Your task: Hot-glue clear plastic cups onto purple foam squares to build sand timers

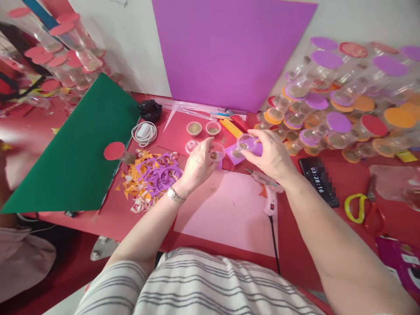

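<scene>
My left hand [201, 161] is closed on a small clear plastic cup [218, 152] that has something dark at its bottom. Opposite it, my right hand [271, 153] grips another clear plastic cup [244, 141] between thumb and fingers. The two cups are close together but apart, above the far edge of a pink sheet [223, 214]. Just beyond them stand two small cups of sand-like grains [194, 128] [213, 128]. A clear lid-like piece [191, 146] lies beside my left hand. Purple foam [234, 154] is partly hidden below my right hand.
A pink glue gun [271, 197] lies by my right forearm, near a phone [318, 181] and scissors [364, 208]. Foam scraps [154, 177] are heaped at left before a green board [75, 162]. Stacked bottle shapes with coloured discs [339, 122] fill the right back.
</scene>
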{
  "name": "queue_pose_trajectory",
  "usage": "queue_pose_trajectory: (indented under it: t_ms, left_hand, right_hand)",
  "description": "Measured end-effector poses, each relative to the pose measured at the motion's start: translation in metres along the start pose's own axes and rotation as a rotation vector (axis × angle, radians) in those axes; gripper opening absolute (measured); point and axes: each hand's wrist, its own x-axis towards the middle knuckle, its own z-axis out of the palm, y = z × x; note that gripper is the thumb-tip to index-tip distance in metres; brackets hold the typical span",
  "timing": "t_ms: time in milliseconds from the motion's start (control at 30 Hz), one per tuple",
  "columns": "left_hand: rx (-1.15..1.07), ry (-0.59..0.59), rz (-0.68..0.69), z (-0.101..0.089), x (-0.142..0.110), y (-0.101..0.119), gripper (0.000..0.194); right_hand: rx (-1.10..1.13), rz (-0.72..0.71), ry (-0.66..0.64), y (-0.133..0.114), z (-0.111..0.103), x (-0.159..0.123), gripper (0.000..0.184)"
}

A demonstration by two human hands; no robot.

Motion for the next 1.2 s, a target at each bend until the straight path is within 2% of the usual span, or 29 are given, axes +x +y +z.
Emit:
queue_pose_trajectory:
  t_ms: [167,367,567,767,900,967,1033,1133,1200]
  left_hand:
    - [0.016,-0.010,0.004,0.015,0.003,-0.007,0.055]
    - [-0.012,-0.023,0.048,0.019,-0.002,-0.013,0.060]
    - [0.072,-0.033,0.051,-0.003,-0.013,-0.014,0.067]
    - [0.266,0.081,-0.138,-0.030,-0.010,-0.026,0.047]
    - [0.408,-0.058,-0.212,-0.028,0.004,-0.035,0.045]
    - [0.454,-0.157,-0.260,-0.026,0.010,-0.037,0.031]
    - [0.467,-0.201,-0.301,-0.029,0.012,-0.035,0.019]
    - [0.370,-0.102,-0.293,-0.041,0.002,-0.031,0.023]
    - [0.192,0.001,-0.285,-0.052,-0.013,-0.026,0.030]
  right_hand:
    - [0.024,0.046,-0.045,0.024,0.030,0.024,0.040]
    - [0.034,0.020,-0.048,0.022,0.034,0.026,0.043]
    - [0.052,0.012,-0.100,0.019,0.033,0.023,0.047]
    - [0.070,0.050,-0.162,0.018,0.030,0.017,0.056]
    - [0.088,0.049,-0.180,0.020,0.028,0.012,0.064]
    - [0.086,0.048,-0.166,0.020,0.025,0.010,0.067]
    - [0.077,0.049,-0.119,0.016,0.018,0.006,0.066]
    - [0.087,0.057,0.001,-0.002,0.000,-0.008,0.057]
    - [0.142,0.089,0.083,-0.020,-0.014,-0.023,0.047]
